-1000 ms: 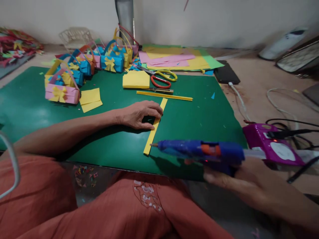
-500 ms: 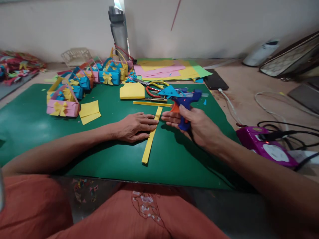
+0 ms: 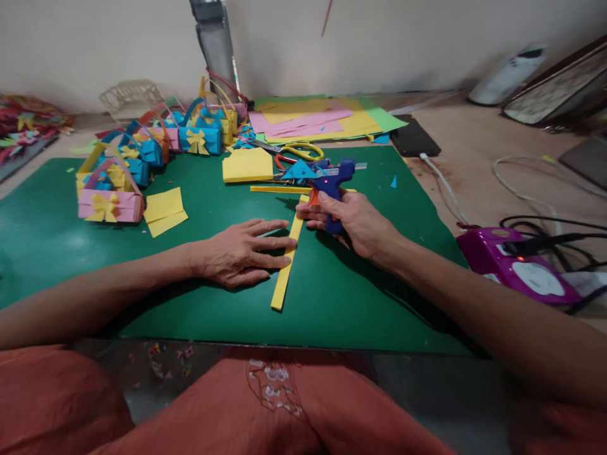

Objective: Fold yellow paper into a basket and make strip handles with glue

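Note:
My left hand (image 3: pixel 246 251) lies flat on the green board (image 3: pixel 199 316), its spread fingertips resting on a narrow yellow paper strip (image 3: pixel 283 281). Wrapped round the handle of a blue glue gun (image 3: pixel 336 180) with an orange trigger is my right hand (image 3: pixel 358 218). The gun points left, just above the strip's far end, and a clear glue stick (image 3: pixel 361 166) sticks out of its back. A blue paper triangle (image 3: pixel 301 170) shows by the gun's front; whether they touch I cannot tell. Another yellow strip (image 3: pixel 279 189) lies crosswise behind, partly hidden by the gun.
Small paper baskets (image 3: pixel 110 205) with bows stand at the back left, near a yellow paper piece (image 3: pixel 165 212). Folded yellow paper (image 3: pixel 247 165) and scissors (image 3: pixel 303 150) lie behind the hands. Coloured sheets (image 3: pixel 303 120), a phone (image 3: pixel 415 134) and a purple power socket box (image 3: pixel 516 265) are farther out.
My right hand has brought the glue gun left and lower, closer to the strip's far end. My left hand has slid slightly down toward me, fingers spread wider. The view has shifted a little.

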Demonstrator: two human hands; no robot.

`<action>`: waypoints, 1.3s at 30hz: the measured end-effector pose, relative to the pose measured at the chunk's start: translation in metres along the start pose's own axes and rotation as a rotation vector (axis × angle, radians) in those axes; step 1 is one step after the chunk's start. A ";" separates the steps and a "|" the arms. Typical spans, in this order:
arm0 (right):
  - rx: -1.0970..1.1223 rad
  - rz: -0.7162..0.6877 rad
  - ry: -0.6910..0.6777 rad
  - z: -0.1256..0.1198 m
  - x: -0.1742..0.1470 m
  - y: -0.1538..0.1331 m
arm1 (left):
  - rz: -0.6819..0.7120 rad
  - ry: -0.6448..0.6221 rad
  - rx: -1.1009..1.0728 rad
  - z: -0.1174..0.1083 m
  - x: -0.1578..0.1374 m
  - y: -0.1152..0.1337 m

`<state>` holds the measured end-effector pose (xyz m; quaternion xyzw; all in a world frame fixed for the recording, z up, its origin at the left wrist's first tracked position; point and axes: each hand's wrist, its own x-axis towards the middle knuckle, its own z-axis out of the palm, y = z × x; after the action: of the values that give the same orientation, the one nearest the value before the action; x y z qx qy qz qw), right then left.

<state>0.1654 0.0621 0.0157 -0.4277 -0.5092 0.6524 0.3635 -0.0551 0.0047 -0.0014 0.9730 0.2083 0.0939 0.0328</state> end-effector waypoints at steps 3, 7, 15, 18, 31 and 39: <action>-0.016 0.003 0.010 0.001 0.001 0.000 | 0.019 0.014 -0.015 -0.001 -0.005 0.005; -0.007 0.000 0.012 0.002 0.001 -0.001 | 0.028 -0.005 -0.018 -0.004 -0.008 0.010; -0.050 -0.008 0.009 0.001 -0.001 0.000 | 0.137 0.011 -0.032 -0.005 -0.010 0.020; -0.063 -0.016 0.006 0.001 0.000 0.000 | 0.155 0.033 -0.082 -0.003 -0.011 0.022; -0.033 0.017 -0.079 0.011 -0.011 -0.001 | 0.016 -0.053 -0.203 -0.001 -0.012 0.025; -0.174 -0.033 -0.089 0.014 -0.014 -0.002 | 0.109 0.063 -0.206 -0.002 -0.016 0.029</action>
<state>0.1574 0.0446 0.0221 -0.4197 -0.5866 0.6180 0.3128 -0.0581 -0.0279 0.0004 0.9709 0.1453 0.1470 0.1210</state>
